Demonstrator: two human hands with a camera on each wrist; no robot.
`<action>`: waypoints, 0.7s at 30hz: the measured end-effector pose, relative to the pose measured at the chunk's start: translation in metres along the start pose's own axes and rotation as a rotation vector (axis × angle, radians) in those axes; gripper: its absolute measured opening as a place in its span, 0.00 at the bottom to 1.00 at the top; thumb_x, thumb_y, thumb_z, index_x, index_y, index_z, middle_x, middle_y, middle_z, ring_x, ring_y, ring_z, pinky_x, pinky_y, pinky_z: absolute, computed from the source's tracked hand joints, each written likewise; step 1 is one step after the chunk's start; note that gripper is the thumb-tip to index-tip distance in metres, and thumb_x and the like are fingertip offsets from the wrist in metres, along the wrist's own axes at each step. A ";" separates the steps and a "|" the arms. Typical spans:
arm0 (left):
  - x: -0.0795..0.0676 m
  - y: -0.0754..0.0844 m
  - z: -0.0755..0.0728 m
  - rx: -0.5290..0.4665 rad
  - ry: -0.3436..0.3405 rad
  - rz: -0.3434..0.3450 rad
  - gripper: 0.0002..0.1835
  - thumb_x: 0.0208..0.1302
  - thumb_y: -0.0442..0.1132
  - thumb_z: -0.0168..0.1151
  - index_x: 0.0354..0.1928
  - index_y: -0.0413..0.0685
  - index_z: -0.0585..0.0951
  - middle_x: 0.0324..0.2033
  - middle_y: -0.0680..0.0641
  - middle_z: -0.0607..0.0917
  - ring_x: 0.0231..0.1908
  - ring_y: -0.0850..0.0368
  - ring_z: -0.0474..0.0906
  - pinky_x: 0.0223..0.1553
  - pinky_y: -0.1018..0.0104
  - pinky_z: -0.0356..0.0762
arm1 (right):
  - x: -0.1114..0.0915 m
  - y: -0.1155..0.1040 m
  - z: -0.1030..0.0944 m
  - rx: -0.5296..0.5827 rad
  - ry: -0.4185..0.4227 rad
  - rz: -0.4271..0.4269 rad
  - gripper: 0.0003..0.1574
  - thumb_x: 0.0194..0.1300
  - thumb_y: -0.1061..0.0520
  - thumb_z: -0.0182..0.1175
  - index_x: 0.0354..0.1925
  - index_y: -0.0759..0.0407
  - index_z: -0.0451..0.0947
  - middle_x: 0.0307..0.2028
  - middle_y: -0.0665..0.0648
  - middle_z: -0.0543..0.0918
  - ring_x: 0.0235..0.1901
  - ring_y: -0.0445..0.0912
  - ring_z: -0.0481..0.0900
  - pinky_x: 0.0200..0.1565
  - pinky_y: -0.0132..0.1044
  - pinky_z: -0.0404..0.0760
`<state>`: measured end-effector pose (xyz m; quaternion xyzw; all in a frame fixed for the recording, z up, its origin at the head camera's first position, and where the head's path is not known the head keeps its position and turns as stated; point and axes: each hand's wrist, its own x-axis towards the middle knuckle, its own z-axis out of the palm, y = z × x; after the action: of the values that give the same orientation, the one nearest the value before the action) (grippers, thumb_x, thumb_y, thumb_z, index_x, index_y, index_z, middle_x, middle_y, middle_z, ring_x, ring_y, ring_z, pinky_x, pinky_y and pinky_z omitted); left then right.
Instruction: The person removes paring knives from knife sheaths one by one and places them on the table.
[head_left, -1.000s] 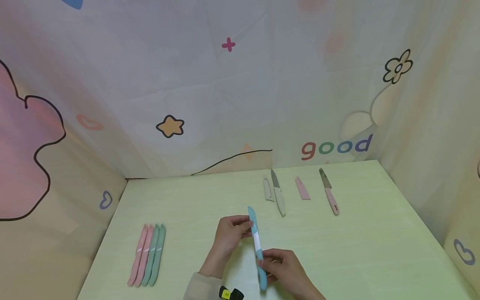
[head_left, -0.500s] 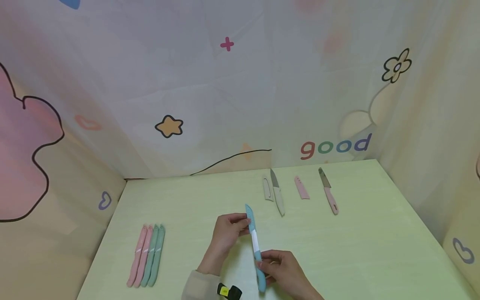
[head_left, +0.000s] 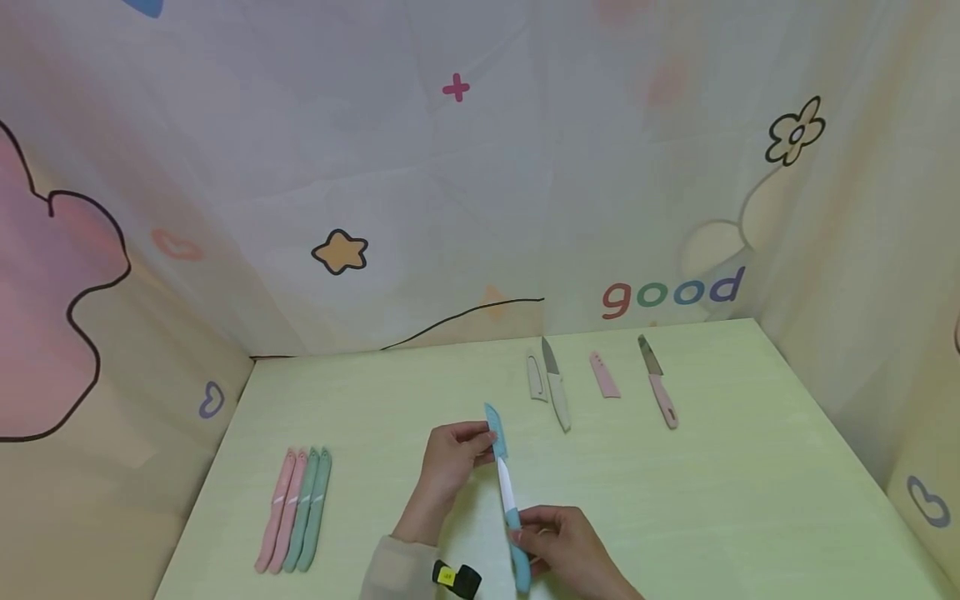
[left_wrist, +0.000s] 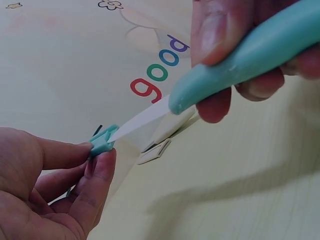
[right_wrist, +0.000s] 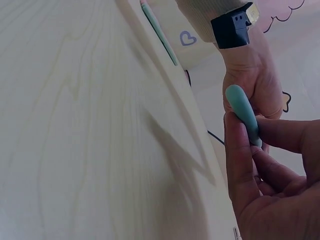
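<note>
My left hand (head_left: 450, 462) pinches a light blue knife sheath (head_left: 496, 427) between thumb and fingers. My right hand (head_left: 566, 546) grips the blue handle of a paring knife (head_left: 520, 567), whose blade is white. Most of that blade (left_wrist: 142, 121) is bare, and its tip lies right at the mouth of the sheath (left_wrist: 103, 141) in the left wrist view. Knife and sheath are nearly in line, held above the table. From the right wrist view, the handle's rounded end (right_wrist: 240, 102) sticks out between my right thumb and fingers.
Two pink sheathed knives (head_left: 277, 508) and two green ones (head_left: 315, 508) lie side by side at left. Towards the back right lie a white knife (head_left: 558, 400), its sheath (head_left: 536, 377), a pink sheath (head_left: 604, 377) and a pink knife (head_left: 663, 402). A printed curtain (head_left: 420, 183) stands behind the table.
The sheath in my left hand has moved up and left, while the knife in my right hand has shifted slightly down. More of the white blade shows between them.
</note>
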<state>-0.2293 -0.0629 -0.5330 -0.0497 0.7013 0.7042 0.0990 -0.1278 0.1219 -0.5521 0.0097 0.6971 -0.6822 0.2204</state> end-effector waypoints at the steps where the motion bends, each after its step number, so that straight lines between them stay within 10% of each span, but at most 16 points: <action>1: 0.000 0.000 -0.001 -0.001 0.002 0.000 0.13 0.70 0.30 0.65 0.52 0.30 0.85 0.43 0.37 0.90 0.37 0.58 0.89 0.45 0.62 0.90 | 0.000 0.000 0.000 0.000 0.000 0.002 0.22 0.70 0.62 0.65 0.54 0.80 0.79 0.36 0.60 0.90 0.27 0.41 0.85 0.34 0.40 0.90; 21: 0.002 -0.005 -0.017 -0.003 0.002 -0.017 0.13 0.69 0.29 0.66 0.52 0.28 0.84 0.41 0.38 0.90 0.33 0.59 0.88 0.42 0.65 0.90 | 0.002 -0.008 -0.010 0.019 0.036 -0.015 0.24 0.70 0.60 0.66 0.57 0.78 0.78 0.36 0.55 0.86 0.31 0.42 0.85 0.35 0.39 0.90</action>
<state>-0.2317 -0.0796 -0.5383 -0.0566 0.7000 0.7042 0.1041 -0.1352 0.1306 -0.5452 0.0188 0.6943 -0.6903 0.2026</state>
